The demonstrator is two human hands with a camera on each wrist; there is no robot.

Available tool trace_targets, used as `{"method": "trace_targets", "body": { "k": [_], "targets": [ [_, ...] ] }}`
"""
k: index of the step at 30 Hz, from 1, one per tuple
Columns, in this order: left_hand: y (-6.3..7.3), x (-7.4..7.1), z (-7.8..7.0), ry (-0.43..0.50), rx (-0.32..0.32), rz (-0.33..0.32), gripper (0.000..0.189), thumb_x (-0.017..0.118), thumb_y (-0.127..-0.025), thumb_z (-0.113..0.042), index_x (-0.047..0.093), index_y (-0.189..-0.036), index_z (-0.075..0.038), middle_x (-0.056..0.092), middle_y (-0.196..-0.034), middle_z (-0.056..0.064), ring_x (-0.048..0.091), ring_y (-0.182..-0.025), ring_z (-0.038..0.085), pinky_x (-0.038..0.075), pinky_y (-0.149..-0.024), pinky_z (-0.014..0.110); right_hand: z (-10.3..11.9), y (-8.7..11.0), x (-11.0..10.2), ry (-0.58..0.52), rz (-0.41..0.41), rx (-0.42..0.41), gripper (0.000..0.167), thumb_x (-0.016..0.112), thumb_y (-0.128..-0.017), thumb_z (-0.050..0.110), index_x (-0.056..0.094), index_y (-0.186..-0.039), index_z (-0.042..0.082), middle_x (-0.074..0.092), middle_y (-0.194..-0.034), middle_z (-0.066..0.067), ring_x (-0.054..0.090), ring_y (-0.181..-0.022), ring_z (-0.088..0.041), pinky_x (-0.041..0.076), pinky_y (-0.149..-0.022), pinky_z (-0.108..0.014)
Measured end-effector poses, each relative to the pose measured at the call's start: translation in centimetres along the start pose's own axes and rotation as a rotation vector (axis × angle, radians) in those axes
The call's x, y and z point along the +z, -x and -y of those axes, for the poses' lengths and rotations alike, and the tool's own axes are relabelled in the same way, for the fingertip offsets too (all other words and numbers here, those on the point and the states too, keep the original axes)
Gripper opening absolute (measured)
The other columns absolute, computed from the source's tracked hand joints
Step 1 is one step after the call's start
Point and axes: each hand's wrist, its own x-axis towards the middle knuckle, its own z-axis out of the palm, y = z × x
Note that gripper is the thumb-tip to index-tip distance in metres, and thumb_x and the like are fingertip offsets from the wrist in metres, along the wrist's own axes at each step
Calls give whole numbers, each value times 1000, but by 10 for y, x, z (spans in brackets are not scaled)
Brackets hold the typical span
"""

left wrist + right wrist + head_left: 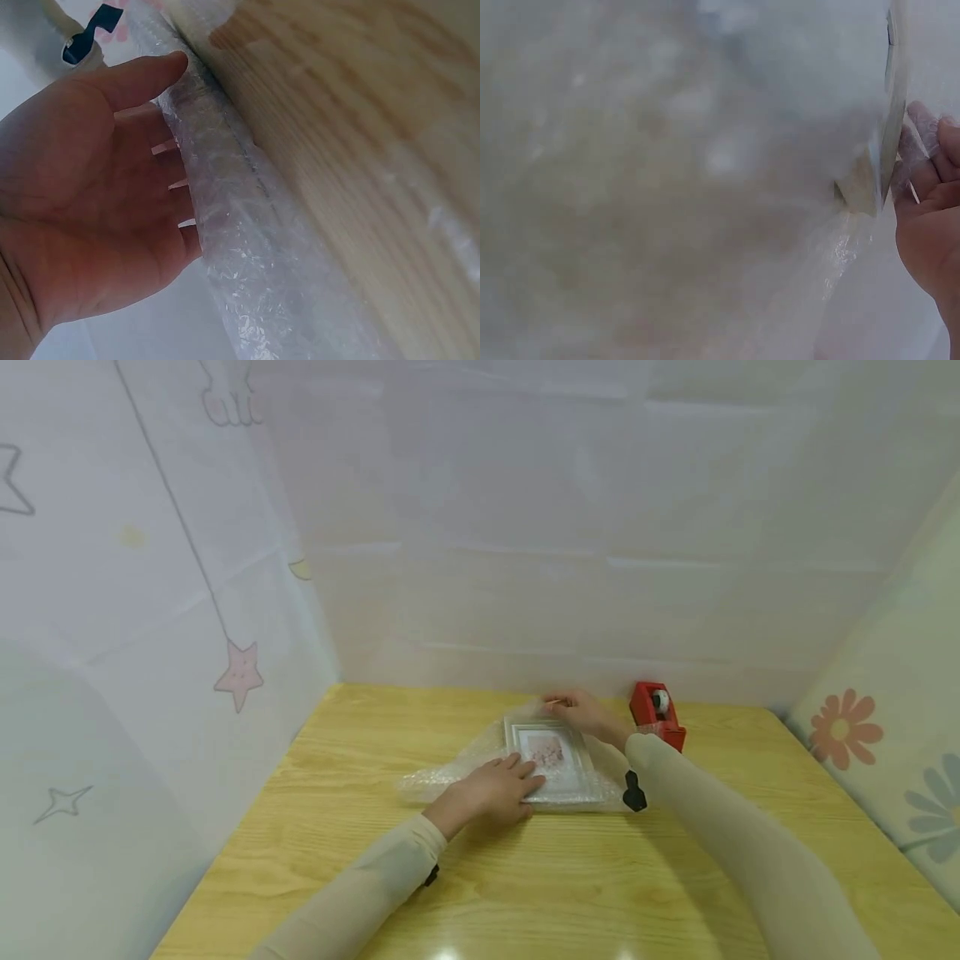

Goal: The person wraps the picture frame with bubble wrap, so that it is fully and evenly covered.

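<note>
A light picture frame with a pink floral print lies on a sheet of bubble wrap. My left hand rests across the frame's near left part, its fingers spread. In the left wrist view the left hand has its palm showing and its fingers reaching over the wrap's edge. At the frame's far edge my right hand pinches the bubble wrap. Clear film covers some fingertips of the right hand in the right wrist view, close beside the frame's edge.
A red tape dispenser with a roll stands at the back right, just beyond my right forearm. The wooden table meets a pale cloth backdrop behind. Patterned cloth hangs on both sides.
</note>
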Motion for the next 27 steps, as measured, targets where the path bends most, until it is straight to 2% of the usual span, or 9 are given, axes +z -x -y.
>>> {"method": "trace_targets", "body": {
  "k": [3, 5, 10, 14, 19, 24, 27],
  "targets": [
    [1, 0, 2, 22, -8, 6, 61, 53, -106, -41, 35, -161, -22, 23, -166, 7, 16, -152, 33, 20, -119, 46, 0, 2, 5, 51, 13, -14, 34, 57, -107, 20, 66, -136, 4, 59, -140, -14, 50, -133, -33, 39, -107, -53],
    [2, 0, 3, 31, -9, 7, 61, 54, -106, -41, 35, -161, -21, 23, -166, 7, 16, -152, 34, 20, -119, 47, 1, 2, 8, 94, 36, -56, 32, 55, -107, 17, 67, -134, 4, 61, -138, -13, 51, -132, -33, 39, -108, -53],
    [4, -2, 7, 26, -9, 10, 61, 54, -106, -40, 34, -161, -20, 22, -167, 8, 15, -152, 34, 19, -119, 46, -1, 2, 18, 249, 71, -256, 30, 56, -105, 4, 67, -132, -1, 60, -139, -16, 52, -133, -34, 39, -108, -52],
    [6, -2, 8, 13, -7, 9, 62, 53, -107, -40, 32, -162, -20, 20, -167, 8, 14, -152, 34, 18, -119, 46, -2, 2, 26, 431, 51, -363, 33, 59, -103, 2, 63, -135, -3, 55, -141, -22, 49, -133, -39, 40, -106, -53],
    [7, -3, 9, 5, -12, 14, 63, 53, -107, -40, 31, -162, -20, 20, -167, 8, 13, -152, 33, 17, -120, 46, 0, 6, 34, 613, 29, -395, 39, 61, -103, 7, 59, -141, 0, 51, -145, -24, 48, -134, -42, 39, -107, -55],
    [8, -4, 9, -4, -13, 12, 63, 53, -107, -41, 30, -162, -20, 19, -167, 7, 13, -152, 32, 17, -120, 45, 5, 10, 36, 638, 47, -383, 39, 59, -105, 10, 58, -142, 1, 48, -148, -24, 43, -137, -43, 35, -110, -56],
    [8, -3, 10, -5, -9, 9, 63, 53, -107, -41, 30, -162, -20, 19, -167, 7, 13, -152, 32, 17, -120, 45, 6, 12, 35, 625, 98, -335, 42, 53, -108, 14, 51, -148, 2, 40, -155, -23, 35, -143, -42, 29, -112, -58]
  ]
}}
